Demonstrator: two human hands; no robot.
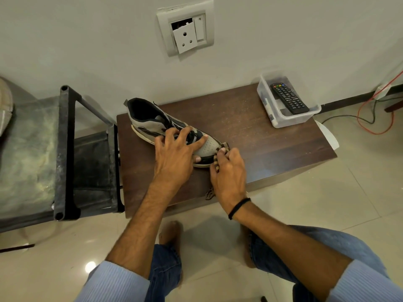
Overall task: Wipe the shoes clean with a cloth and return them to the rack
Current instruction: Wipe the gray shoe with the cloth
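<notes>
A grey and black sneaker [148, 120] lies on a low dark wooden table [250, 136], heel toward the wall, toe toward me. My left hand [174, 153] grips the shoe over its laces, thumb under the side of the toe. My right hand [229, 171] holds a brown patterned cloth [224, 147] pressed against the tip of the toe. A loose end of the cloth hangs out below my right palm at the table's front edge. The black shoe rack [67, 149] stands just left of the table.
A clear plastic box [274, 114] holding a black remote [289, 98] sits on the table's far right corner. A broken wall socket [185, 29] is above. Cables [370, 120] trail on the tiled floor at right. My bare feet rest in front of the table.
</notes>
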